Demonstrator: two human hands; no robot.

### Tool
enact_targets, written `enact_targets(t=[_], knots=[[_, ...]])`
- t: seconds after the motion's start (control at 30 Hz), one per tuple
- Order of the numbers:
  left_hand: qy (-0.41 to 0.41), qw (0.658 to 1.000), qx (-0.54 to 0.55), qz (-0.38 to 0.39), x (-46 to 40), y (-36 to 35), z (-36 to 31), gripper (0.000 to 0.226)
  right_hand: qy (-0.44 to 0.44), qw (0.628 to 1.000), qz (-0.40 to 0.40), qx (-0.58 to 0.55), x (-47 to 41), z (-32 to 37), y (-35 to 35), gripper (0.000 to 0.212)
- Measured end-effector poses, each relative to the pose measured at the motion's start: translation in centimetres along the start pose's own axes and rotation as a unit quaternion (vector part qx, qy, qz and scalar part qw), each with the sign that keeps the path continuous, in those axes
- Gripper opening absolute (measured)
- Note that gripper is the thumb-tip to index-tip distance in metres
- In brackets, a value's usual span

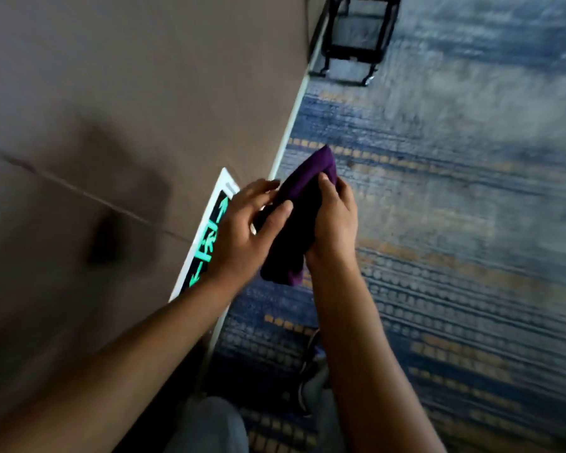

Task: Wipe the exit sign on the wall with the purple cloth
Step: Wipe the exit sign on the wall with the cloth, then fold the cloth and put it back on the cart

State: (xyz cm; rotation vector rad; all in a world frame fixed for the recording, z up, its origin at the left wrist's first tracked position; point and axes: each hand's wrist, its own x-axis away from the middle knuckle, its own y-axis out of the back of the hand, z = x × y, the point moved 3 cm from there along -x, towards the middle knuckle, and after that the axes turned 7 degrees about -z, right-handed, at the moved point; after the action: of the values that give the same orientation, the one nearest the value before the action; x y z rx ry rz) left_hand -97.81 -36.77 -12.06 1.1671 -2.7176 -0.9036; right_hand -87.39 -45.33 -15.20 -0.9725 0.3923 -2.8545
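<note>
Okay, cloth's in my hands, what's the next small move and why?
Probably bring the purple cloth, gripped by the right hand, left onto the exit sign. The cloth is off the wall, and the left hand partly covers the sign.

The exit sign [209,237] on the wall shows green arrows and what seems a running-figure pictogram; no words readable.

Both forearms are bare, with no sleeves, watch or rings showing on the left hand [242,230] or right hand [334,220]. Below them appear grey trousers [209,426] and a dark shoe [307,380] with a lighter sole edge.
</note>
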Motion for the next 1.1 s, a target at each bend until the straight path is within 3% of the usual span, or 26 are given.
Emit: enact_targets(t=[0.13,0.23,0.33,0.43,0.67,0.77,0.87,1.1], knots=[[0.017,0.998,0.050,0.039,-0.1,0.2,-9.3,0.039,-0.018,0.998,-0.049,-0.032,5.6,8.5,1.7,0.016],[0.051,0.991,0.082,0.091,-1.5,1.3,-15.5,0.028,-0.017,0.995,-0.067,-0.068,8.9,14.6,3.0,0.019],[0.097,0.970,0.148,0.166,-3.5,2.4,-20.8,0.017,0.015,0.995,-0.079,-0.053,11.6,19.9,3.6,0.022],[0.090,0.954,0.205,0.199,-5.9,4.1,-25.0,0.014,0.054,0.995,-0.075,-0.024,14.0,24.8,4.2,0.029],[0.108,0.900,0.323,0.271,-9.8,7.1,-31.2,0.014,0.170,0.979,0.003,0.116,17.4,33.1,4.8,0.056],[0.107,0.877,0.356,0.304,-10.7,7.8,-32.8,0.013,0.191,0.975,0.045,0.107,18.4,35.3,4.9,0.063],[0.091,0.881,0.336,0.320,-11.6,8.4,-34.0,0.017,0.205,0.968,0.100,0.105,19.3,36.7,5.0,0.059],[0.010,0.892,0.283,0.351,-13.7,9.0,-35.0,0.026,0.254,0.955,0.092,0.122,22.5,37.3,5.8,0.071]])
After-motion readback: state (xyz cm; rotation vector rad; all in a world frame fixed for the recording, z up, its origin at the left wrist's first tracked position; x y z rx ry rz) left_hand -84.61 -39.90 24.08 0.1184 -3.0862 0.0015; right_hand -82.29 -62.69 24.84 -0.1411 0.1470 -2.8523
